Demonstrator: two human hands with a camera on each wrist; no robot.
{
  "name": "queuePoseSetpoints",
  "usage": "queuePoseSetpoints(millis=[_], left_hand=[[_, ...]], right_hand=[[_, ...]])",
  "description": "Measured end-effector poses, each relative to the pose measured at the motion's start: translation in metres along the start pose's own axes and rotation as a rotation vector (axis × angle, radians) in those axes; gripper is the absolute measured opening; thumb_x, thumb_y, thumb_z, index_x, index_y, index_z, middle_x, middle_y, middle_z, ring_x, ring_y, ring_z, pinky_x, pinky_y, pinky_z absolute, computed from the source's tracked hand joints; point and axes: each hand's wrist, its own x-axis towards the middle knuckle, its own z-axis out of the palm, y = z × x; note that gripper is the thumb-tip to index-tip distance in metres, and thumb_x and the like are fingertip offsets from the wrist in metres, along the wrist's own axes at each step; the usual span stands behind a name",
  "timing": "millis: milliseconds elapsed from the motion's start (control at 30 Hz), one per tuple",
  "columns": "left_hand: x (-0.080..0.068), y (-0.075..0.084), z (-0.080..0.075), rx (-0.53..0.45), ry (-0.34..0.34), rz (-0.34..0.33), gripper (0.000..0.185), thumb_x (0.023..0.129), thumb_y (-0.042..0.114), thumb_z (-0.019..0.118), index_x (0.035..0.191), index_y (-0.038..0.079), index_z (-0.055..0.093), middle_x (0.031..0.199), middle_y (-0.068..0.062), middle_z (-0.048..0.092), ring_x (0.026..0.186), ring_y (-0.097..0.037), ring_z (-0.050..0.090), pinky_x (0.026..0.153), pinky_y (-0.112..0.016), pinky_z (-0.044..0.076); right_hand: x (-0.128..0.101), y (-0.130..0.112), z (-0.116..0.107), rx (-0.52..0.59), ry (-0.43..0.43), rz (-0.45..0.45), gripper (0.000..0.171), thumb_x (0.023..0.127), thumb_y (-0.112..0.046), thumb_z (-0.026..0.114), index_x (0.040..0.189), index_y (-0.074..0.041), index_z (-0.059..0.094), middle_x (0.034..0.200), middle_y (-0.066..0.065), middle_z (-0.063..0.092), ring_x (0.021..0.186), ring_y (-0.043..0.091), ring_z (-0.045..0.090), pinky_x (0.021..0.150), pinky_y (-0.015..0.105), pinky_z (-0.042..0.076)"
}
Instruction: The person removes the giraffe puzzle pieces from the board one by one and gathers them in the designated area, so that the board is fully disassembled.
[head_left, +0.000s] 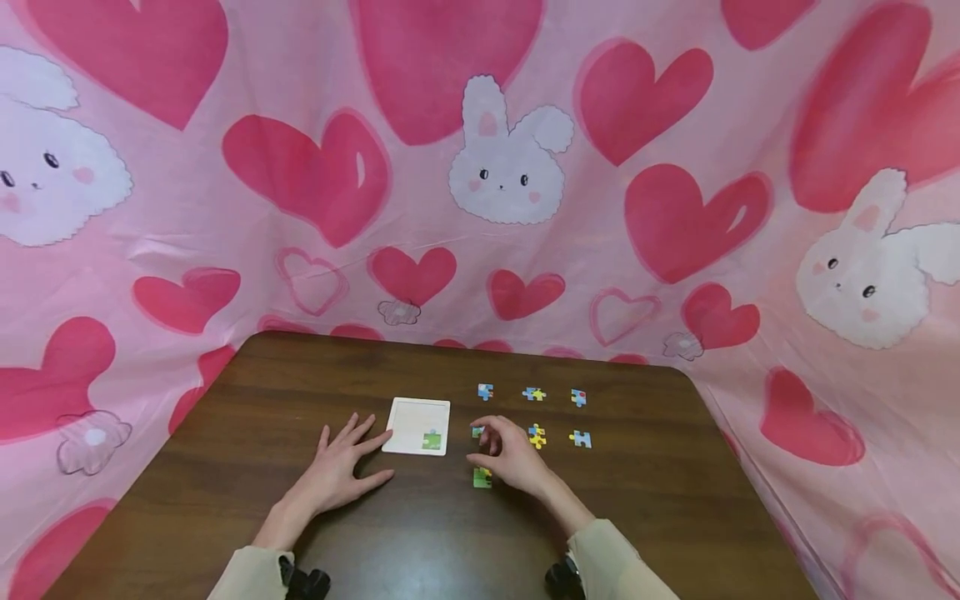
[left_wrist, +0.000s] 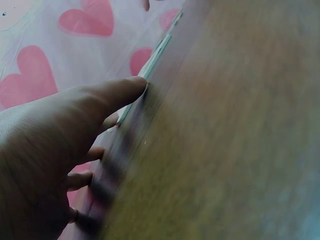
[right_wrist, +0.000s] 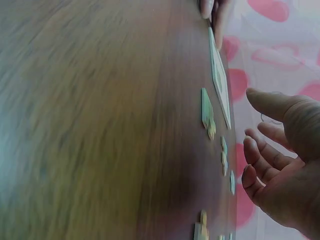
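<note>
Dark wood table (head_left: 645, 517) lay under you: your left hand (head_left: 341, 471) rested flat, fingertips touching the puzzle tray (head_left: 417, 426); your right hand (head_left: 513, 457) hovered loosely curled, empty, over a green puzzle piece (head_left: 482, 477).

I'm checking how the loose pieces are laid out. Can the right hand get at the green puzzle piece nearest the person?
Probably yes. The green puzzle piece lies flat on the table just beside the right hand, whose fingers hang loosely curled and hold nothing. Nothing stands between them.
</note>
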Motion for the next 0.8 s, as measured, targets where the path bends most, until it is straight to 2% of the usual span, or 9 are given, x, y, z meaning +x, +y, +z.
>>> queuePoseSetpoints(millis=[267, 533, 633, 800], left_hand=[[0.001, 0.003, 0.000, 0.003, 0.021, 0.017, 0.074, 0.092, 0.054, 0.085, 0.155, 0.020, 0.066, 0.170, -0.024, 0.049, 0.164, -0.055, 0.032, 0.124, -0.089, 0.010], [0.000, 0.001, 0.001, 0.007, 0.028, 0.017, 0.074, 0.092, 0.056, 0.085, 0.154, 0.019, 0.067, 0.169, -0.024, 0.050, 0.163, -0.055, 0.032, 0.122, -0.089, 0.011], [0.000, 0.001, 0.001, 0.002, 0.037, 0.021, 0.074, 0.091, 0.055, 0.085, 0.153, 0.019, 0.067, 0.169, -0.025, 0.050, 0.163, -0.056, 0.033, 0.122, -0.090, 0.011], [0.001, 0.001, 0.003, 0.001, 0.032, 0.033, 0.073, 0.092, 0.056, 0.085, 0.153, 0.020, 0.068, 0.168, -0.026, 0.050, 0.162, -0.058, 0.034, 0.120, -0.091, 0.012]], right_hand=[[0.012, -0.006, 0.012, 0.005, -0.020, 0.004, 0.048, 0.089, -0.011, 0.092, 0.128, 0.004, 0.071, 0.096, 0.012, 0.069, 0.075, 0.013, 0.056, 0.070, 0.020, 0.046], [0.026, -0.008, 0.024, 0.010, -0.032, -0.075, 0.047, 0.090, -0.012, 0.091, 0.126, 0.008, 0.069, 0.093, 0.011, 0.068, 0.074, 0.006, 0.052, 0.067, 0.020, 0.048], [0.032, -0.010, 0.029, 0.003, -0.047, -0.048, 0.047, 0.090, -0.012, 0.091, 0.126, 0.008, 0.070, 0.093, 0.013, 0.068, 0.074, 0.008, 0.053, 0.067, 0.020, 0.047], [0.042, -0.015, 0.036, 0.006, -0.094, 0.055, 0.048, 0.090, -0.012, 0.092, 0.129, 0.007, 0.071, 0.094, 0.013, 0.068, 0.075, 0.009, 0.052, 0.069, 0.019, 0.044]])
